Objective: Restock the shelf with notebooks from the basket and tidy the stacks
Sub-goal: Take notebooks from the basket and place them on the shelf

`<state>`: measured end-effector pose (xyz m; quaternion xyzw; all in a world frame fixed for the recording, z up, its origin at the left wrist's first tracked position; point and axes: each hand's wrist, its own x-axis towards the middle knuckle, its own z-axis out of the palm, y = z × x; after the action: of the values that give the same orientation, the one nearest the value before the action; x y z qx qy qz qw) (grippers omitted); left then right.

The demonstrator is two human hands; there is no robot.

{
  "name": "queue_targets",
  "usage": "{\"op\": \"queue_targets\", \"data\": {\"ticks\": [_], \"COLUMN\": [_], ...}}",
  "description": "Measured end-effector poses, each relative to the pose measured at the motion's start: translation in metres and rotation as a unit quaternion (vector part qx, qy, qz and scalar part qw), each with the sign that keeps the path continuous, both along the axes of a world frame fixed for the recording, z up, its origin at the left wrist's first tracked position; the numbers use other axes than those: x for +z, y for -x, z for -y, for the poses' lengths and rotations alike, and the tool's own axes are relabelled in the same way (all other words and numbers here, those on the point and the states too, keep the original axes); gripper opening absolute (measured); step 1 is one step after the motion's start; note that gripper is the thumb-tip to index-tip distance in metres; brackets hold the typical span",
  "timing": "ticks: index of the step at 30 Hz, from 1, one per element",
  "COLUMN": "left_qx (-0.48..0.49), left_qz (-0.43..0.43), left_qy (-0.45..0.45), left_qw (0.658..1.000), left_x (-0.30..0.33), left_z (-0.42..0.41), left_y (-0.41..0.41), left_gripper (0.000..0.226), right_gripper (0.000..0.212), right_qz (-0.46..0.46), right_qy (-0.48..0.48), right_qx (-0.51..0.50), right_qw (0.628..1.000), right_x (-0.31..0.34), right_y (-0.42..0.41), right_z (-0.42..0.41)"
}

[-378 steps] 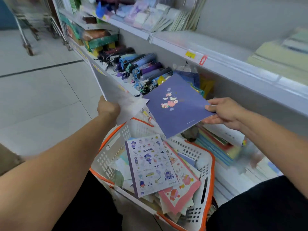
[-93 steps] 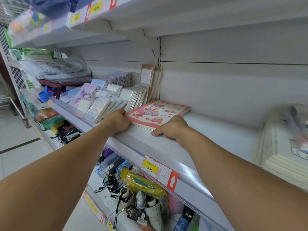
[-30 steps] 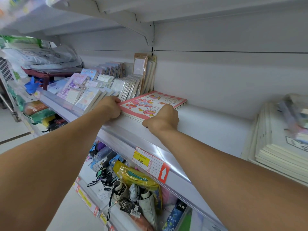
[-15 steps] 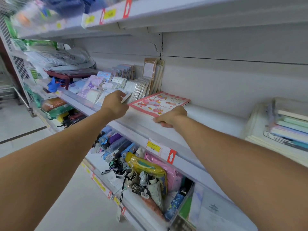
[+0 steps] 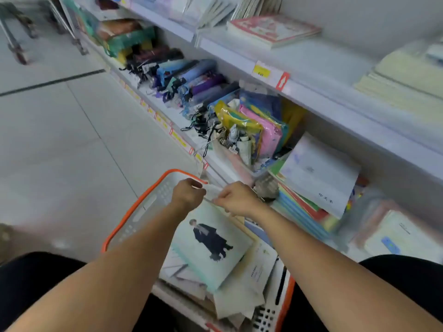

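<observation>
Both hands are down in the basket (image 5: pixel 134 219), lower middle of the frame. The left hand (image 5: pixel 188 194) and right hand (image 5: pixel 237 198) sit close together, each with a pinched grip on the far edge of a pale green notebook (image 5: pixel 211 245) with a dark-coated figure on the cover. Both forearms reach in from the bottom corners, wrists bent down a bit. That notebook lies tilted on top of a messy pile of other notebooks (image 5: pixel 242 288) in the white, orange-rimmed basket.

Just right of the hands, the bottom shelf holds a colourful stack of notebooks (image 5: pixel 304 212) with a white booklet (image 5: pixel 321 173) leaning on top. Middle of the frame there's a row of folded umbrellas (image 5: pixel 187 77) and some plastic pouches (image 5: pixel 261 125). Up top, the pink notebook stack (image 5: pixel 273 29) lies flat on the upper shelf (image 5: pixel 323 65), with cream-coloured stacks (image 5: pixel 402 77) at the upper right. It's all fairly blurry.
</observation>
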<state>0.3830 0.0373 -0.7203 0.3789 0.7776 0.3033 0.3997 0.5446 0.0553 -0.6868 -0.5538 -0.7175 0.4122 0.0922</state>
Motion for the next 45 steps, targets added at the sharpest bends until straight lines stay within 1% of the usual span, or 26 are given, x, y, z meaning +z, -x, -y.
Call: {"op": "queue_targets", "data": {"ticks": [1,2,4,5,6,7,9,10,12,14,15,16,18,20,22,25,28,30,33,35,37,38,40,43,44,45], "left_qx": [0.014,0.036,0.104,0.136,0.161,0.184,0.214,0.216,0.219,0.243,0.254,0.261,0.26,0.236,0.207,0.199,0.176,0.132,0.133,0.122,0.062,0.023,-0.032,-0.058,-0.061,-0.067], "left_qz": [0.005,-0.002,-0.028,-0.031,-0.017,0.029,0.168,0.218,0.267,0.333,0.369,0.397,0.433,0.453,0.457,0.423,0.38,0.345,0.246,0.179,0.156,0.169,0.215,0.261,0.262,0.261], "left_qy": [0.046,0.072,0.096,0.101,0.113,0.123,0.148,0.149,0.137,0.115,0.103,0.091,0.069,0.04,0.008,-0.052,-0.11,-0.164,-0.244,-0.295,-0.341,-0.353,-0.343,-0.314,-0.308,-0.3], "left_qw": [0.999,0.997,0.99,0.985,0.98,0.975,0.951,0.94,0.928,0.904,0.888,0.875,0.86,0.859,0.865,0.882,0.901,0.915,0.928,0.93,0.925,0.92,0.914,0.911,0.913,0.915], "left_x": [-0.026,-0.047,-0.076,-0.086,-0.092,-0.098,-0.103,-0.103,-0.105,-0.106,-0.105,-0.105,-0.104,-0.1,-0.093,-0.078,-0.042,-0.004,0.069,0.13,0.193,0.221,0.268,0.306,0.31,0.311], "left_z": [0.03,0.058,0.102,0.117,0.127,0.134,0.141,0.142,0.144,0.145,0.145,0.144,0.142,0.14,0.141,0.139,0.128,0.115,0.081,0.047,0.011,-0.006,-0.04,-0.078,-0.091,-0.103], "left_y": [0.001,0.002,0.014,0.019,0.022,0.023,0.014,0.007,-0.003,-0.005,-0.004,-0.001,0.002,0.0,-0.001,0.005,0.021,0.031,0.043,0.05,0.051,0.049,0.042,0.024,0.018,0.014], "left_gripper": [0.024,0.028,0.03,0.027,0.022,0.022,0.029,0.031,0.033,0.031,0.032,0.033,0.034,0.032,0.029,0.032,0.033,0.025,0.013,0.015,0.023,0.031,0.041,0.036,0.032,0.03], "right_gripper": [0.034,0.047,0.075,0.085,0.088,0.082,0.062,0.055,0.046,0.038,0.035,0.034,0.031,0.031,0.031,0.031,0.027,0.026,0.035,0.034,0.03,0.027,0.024,0.025,0.027,0.032], "right_qz": [0.054,0.094,0.144,0.154,0.148,0.123,0.076,0.059,0.0,-0.092,-0.127,-0.148,-0.166,-0.169,-0.17,-0.169,-0.225,-0.281,-0.362,-0.426,-0.483,-0.51,-0.558,-0.62,-0.629,-0.629], "right_qy": [0.065,0.096,0.114,0.119,0.122,0.127,0.126,0.133,0.181,0.277,0.314,0.336,0.35,0.346,0.35,0.338,0.291,0.243,0.123,0.059,0.034,0.035,0.053,0.094,0.099,0.098], "right_qx": [-0.005,-0.018,-0.043,-0.055,-0.076,-0.106,-0.146,-0.158,-0.201,-0.239,-0.235,-0.22,-0.189,-0.166,-0.136,-0.07,-0.044,-0.03,-0.039,-0.067,-0.115,-0.148,-0.225,-0.311,-0.334,-0.356], "right_qw": [0.996,0.991,0.982,0.979,0.978,0.979,0.978,0.977,0.963,0.926,0.911,0.904,0.902,0.908,0.911,0.923,0.929,0.928,0.923,0.901,0.867,0.847,0.797,0.714,0.694,0.684], "right_x": [-0.035,-0.064,-0.104,-0.115,-0.122,-0.126,-0.132,-0.133,-0.129,-0.119,-0.112,-0.106,-0.095,-0.084,-0.075,-0.058,-0.03,0.002,0.062,0.105,0.15,0.172,0.213,0.258,0.267,0.273], "right_y": [-0.01,-0.02,-0.036,-0.042,-0.045,-0.048,-0.052,-0.053,-0.051,-0.047,-0.046,-0.046,-0.048,-0.051,-0.054,-0.05,-0.038,-0.028,-0.012,-0.006,-0.006,-0.009,-0.018,-0.034,-0.038,-0.04], "right_z": [0.021,0.04,0.066,0.073,0.077,0.079,0.075,0.071,0.065,0.063,0.062,0.06,0.056,0.053,0.05,0.048,0.045,0.044,0.037,0.023,0.004,-0.007,-0.036,-0.091,-0.112,-0.133]}}
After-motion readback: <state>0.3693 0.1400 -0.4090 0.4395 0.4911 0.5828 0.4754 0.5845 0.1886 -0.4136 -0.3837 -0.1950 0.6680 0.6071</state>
